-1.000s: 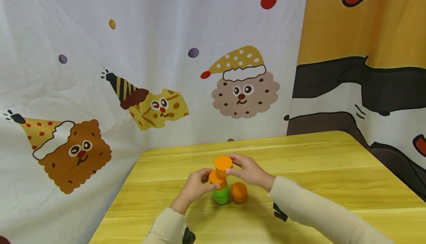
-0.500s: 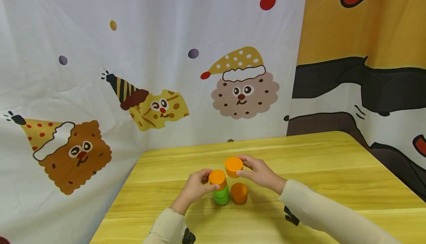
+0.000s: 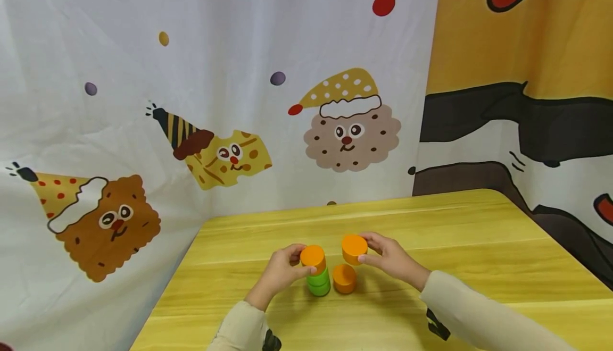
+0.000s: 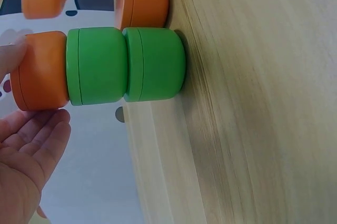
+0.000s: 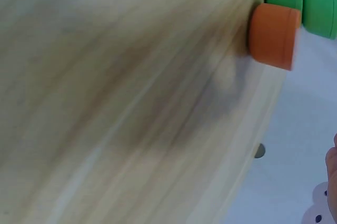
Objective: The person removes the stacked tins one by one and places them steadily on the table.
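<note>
Two green round jars (image 4: 97, 66), each with a seam like a lid line, stand one on the other with an orange round jar (image 3: 313, 259) on top. My left hand (image 3: 280, 272) holds that top orange jar, thumb on one side and fingers on the other. To the right, my right hand (image 3: 391, 258) grips a second orange jar (image 3: 354, 249) between thumb and fingers, raised above the table. Below it, a third orange jar (image 3: 345, 279) stands close beside the stack. The right wrist view shows only a sliver of the right hand (image 5: 331, 179).
The wood-grain table (image 3: 230, 298) extends around the jars. Behind and to the left hangs a white curtain (image 3: 239, 74) printed with cartoon snacks; an orange, black and white patterned cloth (image 3: 517, 64) hangs at the right.
My right hand has carried its orange jar from over the stack to the right and slightly toward me. The left hand stays on the stack's top jar.
</note>
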Tool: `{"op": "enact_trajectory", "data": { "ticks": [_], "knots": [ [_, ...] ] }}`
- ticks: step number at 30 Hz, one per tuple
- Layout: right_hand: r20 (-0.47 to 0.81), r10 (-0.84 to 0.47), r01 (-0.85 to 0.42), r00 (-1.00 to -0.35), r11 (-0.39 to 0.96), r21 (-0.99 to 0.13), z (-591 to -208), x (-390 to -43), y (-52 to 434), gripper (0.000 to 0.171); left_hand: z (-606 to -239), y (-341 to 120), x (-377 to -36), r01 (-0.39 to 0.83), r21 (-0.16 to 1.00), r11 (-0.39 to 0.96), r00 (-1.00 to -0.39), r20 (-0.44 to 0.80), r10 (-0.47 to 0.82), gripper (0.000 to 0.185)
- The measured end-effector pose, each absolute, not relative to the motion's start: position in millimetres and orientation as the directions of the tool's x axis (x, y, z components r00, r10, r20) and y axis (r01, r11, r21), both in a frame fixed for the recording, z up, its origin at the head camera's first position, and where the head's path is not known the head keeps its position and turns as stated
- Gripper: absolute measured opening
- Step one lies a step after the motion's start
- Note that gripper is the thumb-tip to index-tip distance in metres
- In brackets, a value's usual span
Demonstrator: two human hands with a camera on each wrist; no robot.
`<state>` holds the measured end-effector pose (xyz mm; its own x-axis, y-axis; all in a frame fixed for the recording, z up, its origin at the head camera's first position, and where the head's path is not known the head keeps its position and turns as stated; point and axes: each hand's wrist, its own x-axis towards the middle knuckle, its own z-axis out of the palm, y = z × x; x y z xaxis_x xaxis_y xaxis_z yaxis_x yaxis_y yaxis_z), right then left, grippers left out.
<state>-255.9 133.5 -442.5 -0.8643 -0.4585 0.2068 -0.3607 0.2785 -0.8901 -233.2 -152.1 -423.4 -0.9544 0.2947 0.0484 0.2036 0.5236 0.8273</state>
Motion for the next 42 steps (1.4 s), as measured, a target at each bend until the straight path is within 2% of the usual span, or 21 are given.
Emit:
{"op": "enact_trajectory", "data": {
  "ticks": [10,24,42],
  "knots": [
    [0.188,-0.443,-0.333,-0.877,0.277,-0.901,-452,-251,144,0.055,-424,-151,-233,0.202,0.833,0.514,-0.954,0.048,0.297,0.055],
    [0.148,-0.431,-0.274,-0.89,0.248,-0.929,-471,-245,149,0.055,-427,-152,-234,0.227,0.825,0.517,-0.95,0.07,0.306,0.06],
    [0.049,-0.4,-0.19,-0.915,0.319,-0.929,-487,-241,150,0.057,-425,-152,-234,0.238,0.819,0.522,-0.949,0.082,0.305,0.058]
  ]
}}
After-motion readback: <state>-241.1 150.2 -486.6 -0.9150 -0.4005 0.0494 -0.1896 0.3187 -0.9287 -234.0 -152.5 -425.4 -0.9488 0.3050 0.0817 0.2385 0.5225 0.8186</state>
